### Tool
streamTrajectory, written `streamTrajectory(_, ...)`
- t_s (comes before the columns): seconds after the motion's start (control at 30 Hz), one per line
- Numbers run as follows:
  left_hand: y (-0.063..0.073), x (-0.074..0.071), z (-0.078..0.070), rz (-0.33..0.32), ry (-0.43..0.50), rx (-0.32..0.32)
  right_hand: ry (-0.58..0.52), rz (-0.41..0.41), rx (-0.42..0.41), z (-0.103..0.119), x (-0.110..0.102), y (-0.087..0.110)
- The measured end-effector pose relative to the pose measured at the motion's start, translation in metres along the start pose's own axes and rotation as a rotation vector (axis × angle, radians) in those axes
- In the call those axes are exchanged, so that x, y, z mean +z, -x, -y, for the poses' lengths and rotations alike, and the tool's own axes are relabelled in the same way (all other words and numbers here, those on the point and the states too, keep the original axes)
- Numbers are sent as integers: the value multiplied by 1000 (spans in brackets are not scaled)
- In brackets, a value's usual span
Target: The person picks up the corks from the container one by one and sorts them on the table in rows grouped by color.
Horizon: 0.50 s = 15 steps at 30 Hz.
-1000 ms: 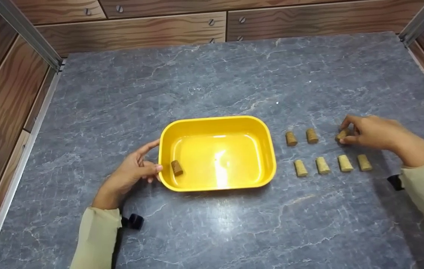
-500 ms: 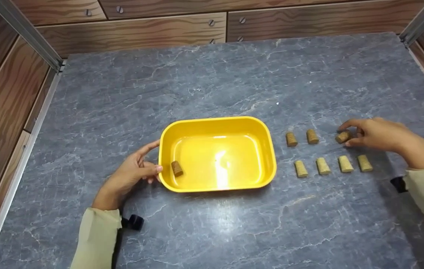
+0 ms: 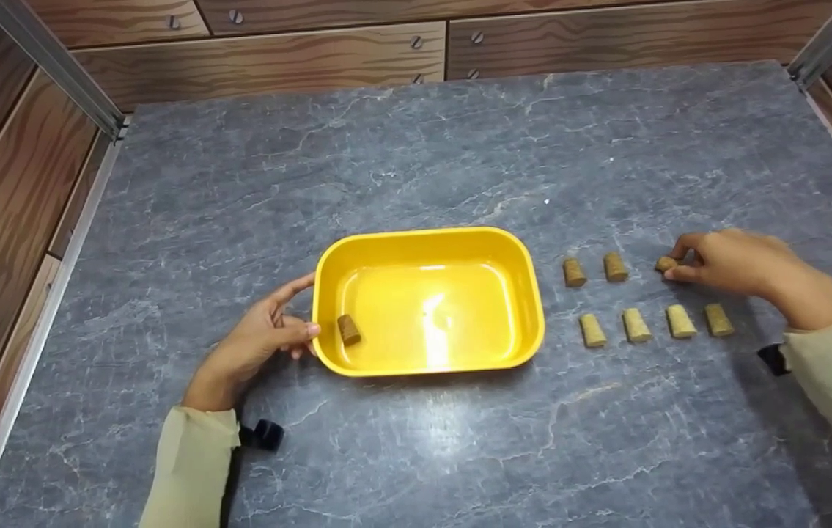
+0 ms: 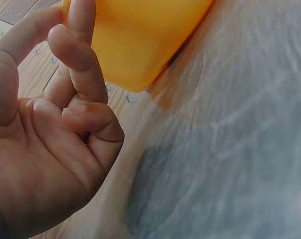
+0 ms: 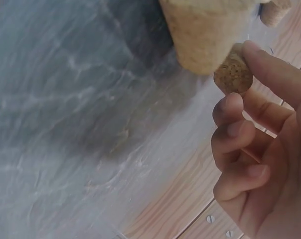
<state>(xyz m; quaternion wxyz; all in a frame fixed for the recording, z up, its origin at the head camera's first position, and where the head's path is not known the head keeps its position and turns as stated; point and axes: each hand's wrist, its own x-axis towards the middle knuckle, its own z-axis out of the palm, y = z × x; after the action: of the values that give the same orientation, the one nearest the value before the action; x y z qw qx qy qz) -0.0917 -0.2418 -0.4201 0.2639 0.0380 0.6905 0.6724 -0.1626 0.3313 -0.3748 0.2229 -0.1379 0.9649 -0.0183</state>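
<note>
A yellow plastic tub [image 3: 430, 370] stands mid-table with one dark brown cork stopper [image 3: 349, 330] lying at its left end. My left hand [image 3: 258, 337] grips the tub's left wall, thumb at the rim. Over on the right, my right hand [image 3: 745, 268] pinches a brown cork stopper [image 5: 232, 77] between thumb and fingertips, at or just above the tabletop. Two brown corks [image 3: 574, 272] lie left of that hand. Nearer to me is a row of several paler corks [image 3: 635, 325]. The fingers hide part of the held cork.
The grey marbled table [image 3: 416, 455] is bordered by wood-patterned panels [image 3: 262, 66] at the back and both sides. In the right wrist view a pale cork [image 5: 205, 35] looms close to the camera.
Half a second ago the right thumb and forefinger stood apart around the cork; now they pinch it, and it has turned and shifted slightly left. The left hand and tub have stayed put.
</note>
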Motion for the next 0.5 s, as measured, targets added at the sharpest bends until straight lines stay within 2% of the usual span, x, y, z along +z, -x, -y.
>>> streamTrajectory(0.23,-1,1,-1,-3,8,-5,6,13,5,1,-1,1)
streamTrajectory(0.5,-1,0,0,8,-3,8,-56,40,-78,0,-3,8)
